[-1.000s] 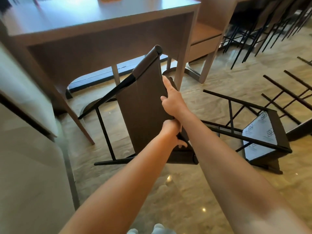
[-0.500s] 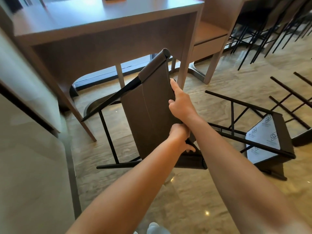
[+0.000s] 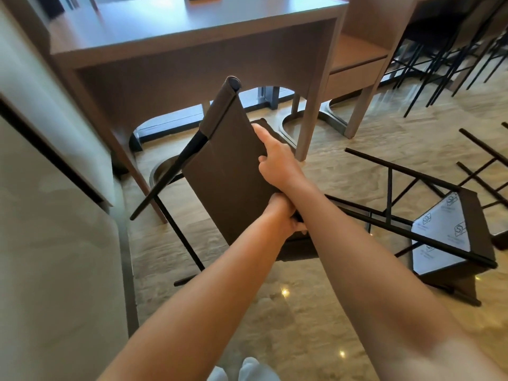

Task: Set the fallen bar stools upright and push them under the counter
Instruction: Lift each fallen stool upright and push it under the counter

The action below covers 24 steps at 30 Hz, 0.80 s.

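bar stool (image 3: 228, 171) sits centre frame, tilted, brown backrest panel facing the camera, its rolled top edge pointing up toward the counter (image 3: 192, 37) at upper centre. black metal legs stick out to the left of the panel and down toward the floor (image 3: 302, 312); can't tell which leg ends touch the ground, the lower ones are cut off by the arms. right hand (image 3: 277, 163) is clamped on the right edge of the backrest, fingers wrapped behind it, thumb on the front. left hand (image 3: 286, 215) grips just below it at the lower right corner of the panel, the two hands touching. both forearms run in from the bottom of the frame.

second bar stool (image 3: 439, 235) lies on its side at right centre, seat underside with white printed wrap showing, legs pointing toward centre frame. more black legs of a third fallen stool (image 3: 483, 160) at the right edge. upright stools (image 3: 439, 59) are tucked under another counter at upper right. white wall panel (image 3: 55, 243) fills the left side.
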Available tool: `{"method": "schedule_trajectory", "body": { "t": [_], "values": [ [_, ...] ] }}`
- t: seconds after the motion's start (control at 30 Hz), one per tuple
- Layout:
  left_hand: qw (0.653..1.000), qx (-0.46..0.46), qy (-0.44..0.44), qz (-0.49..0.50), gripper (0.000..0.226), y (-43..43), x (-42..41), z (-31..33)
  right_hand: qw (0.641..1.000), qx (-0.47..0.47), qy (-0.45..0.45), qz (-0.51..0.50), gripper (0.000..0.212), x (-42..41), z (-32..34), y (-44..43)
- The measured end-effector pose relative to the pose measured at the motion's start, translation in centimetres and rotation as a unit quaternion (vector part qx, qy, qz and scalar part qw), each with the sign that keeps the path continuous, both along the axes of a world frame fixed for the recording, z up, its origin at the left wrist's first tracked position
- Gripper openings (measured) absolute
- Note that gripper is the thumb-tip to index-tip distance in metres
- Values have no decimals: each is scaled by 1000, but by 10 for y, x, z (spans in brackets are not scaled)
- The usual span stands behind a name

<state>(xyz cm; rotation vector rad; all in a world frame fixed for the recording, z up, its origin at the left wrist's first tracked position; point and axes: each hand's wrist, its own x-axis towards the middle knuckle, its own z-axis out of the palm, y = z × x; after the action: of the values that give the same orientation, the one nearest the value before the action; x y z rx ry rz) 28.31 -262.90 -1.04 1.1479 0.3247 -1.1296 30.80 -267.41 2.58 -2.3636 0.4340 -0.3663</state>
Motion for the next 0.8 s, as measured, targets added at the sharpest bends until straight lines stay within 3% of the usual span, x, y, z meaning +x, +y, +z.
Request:
{"method": "schedule_trajectory", "body": {
  "t": [0.17, 0.27, 0.33, 0.43, 0.67, 0.8],
  "values": [
    [989, 23, -100, -104, 18, 45, 28, 7, 997, 48, -32, -59, 60, 15, -3, 11],
    [986, 79, -141, 35, 47, 86, 79, 7, 993, 57, -53, -86, 52, 15, -7, 14],
    [981, 53, -162, 94, 61, 102, 107, 14, 994, 48, -56, -74, 46, 16, -9, 16],
    [980, 28, -190, 57, 78, 97, 123, 33, 997, 27, -49, -55, 38, 20, -12, 21],
    [967, 32, -219, 129, 99, 85, 122, 49, 998, 14, -54, -16, 35, 41, -14, 36],
    [964, 98, -194, 155, 99, 83, 133, 59, 997, 3, -63, 48, 41, 38, -10, 51]
  ]
}}
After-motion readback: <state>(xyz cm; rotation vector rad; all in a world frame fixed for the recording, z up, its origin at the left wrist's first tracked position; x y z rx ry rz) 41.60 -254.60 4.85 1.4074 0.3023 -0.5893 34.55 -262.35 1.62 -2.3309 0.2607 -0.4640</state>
